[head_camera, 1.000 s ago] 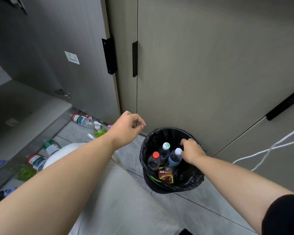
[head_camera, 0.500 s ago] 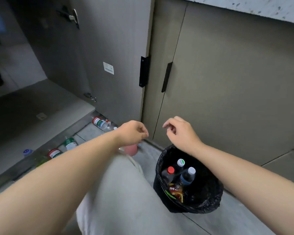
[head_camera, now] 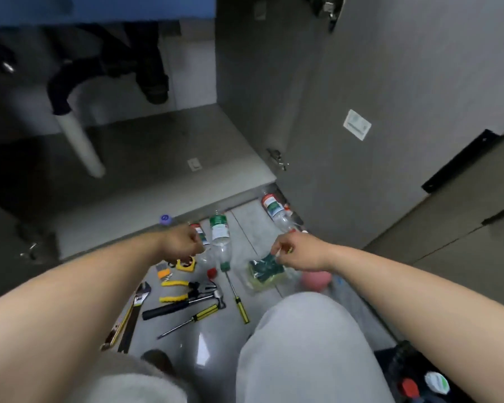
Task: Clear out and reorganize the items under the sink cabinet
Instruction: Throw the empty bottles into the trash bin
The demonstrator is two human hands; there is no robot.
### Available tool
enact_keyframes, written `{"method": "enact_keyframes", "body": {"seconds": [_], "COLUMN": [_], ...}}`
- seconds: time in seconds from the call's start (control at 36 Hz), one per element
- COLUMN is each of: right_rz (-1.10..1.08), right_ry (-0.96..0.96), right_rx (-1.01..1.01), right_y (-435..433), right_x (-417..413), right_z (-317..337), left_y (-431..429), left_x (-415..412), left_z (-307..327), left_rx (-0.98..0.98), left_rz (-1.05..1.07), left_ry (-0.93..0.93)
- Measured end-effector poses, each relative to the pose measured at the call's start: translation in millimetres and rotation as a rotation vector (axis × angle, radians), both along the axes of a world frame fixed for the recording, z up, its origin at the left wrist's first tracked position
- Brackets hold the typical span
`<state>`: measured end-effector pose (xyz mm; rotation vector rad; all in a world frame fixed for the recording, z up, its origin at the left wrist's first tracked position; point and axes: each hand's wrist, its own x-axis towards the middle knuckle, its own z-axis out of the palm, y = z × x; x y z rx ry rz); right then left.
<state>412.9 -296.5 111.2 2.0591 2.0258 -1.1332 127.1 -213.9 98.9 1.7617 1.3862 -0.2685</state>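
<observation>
My left hand [head_camera: 182,242] hovers with curled fingers over a red-label bottle [head_camera: 199,231] on the floor; whether it grips the bottle is unclear. My right hand [head_camera: 288,253] pinches the top edge of a plastic pack of green and yellow sponges [head_camera: 264,270]. A green-label bottle [head_camera: 220,231] lies between my hands, and another red-label bottle [head_camera: 271,207] lies by the open cabinet door [head_camera: 332,126]. The cabinet floor [head_camera: 157,158] under the sink holds only the white drain pipe [head_camera: 79,141].
Tools lie on the tiles: yellow pliers [head_camera: 172,290], a hammer [head_camera: 184,305], two screwdrivers [head_camera: 239,298], a wrench [head_camera: 141,295], a tape measure [head_camera: 185,263]. A pink object [head_camera: 316,280] sits by my knee [head_camera: 303,344]. The black bin [head_camera: 390,359] with bottles is at bottom right.
My view swung left from the bin to the open cabinet. Both hands moved from above the bin down to the items on the floor; the right hand reached the sponge pack.
</observation>
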Motion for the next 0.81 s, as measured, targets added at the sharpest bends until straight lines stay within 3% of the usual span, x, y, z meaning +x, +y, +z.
{"method": "enact_keyframes", "body": {"seconds": [0.17,0.28,0.44,0.61,0.81], "right_rz": [-0.021,-0.036,-0.232,-0.402,-0.57], "right_ry": [0.033,-0.019,-0.051,0.018,0.112], "right_rx": [-0.262,-0.263,-0.183,-0.226,-0.249], "right_y": [69,112,159,177,169], "right_x": [-42,-70,-103,-121,-118], "right_z": [-86,-145,-212,-249,-245], "left_y": [35,52,69,71,58], "left_x": [-34,-44,-46,-46,-29], "left_z": [-49,-92,-150,-179,-180], "left_rx": [-0.172,-0.258,-0.222,-0.226,-0.326], "left_rz": [0.021,0.032,0.116,0.304,0.453], "left_ry": [0.055,0.007,-0.094,-0.217,-0.319]}}
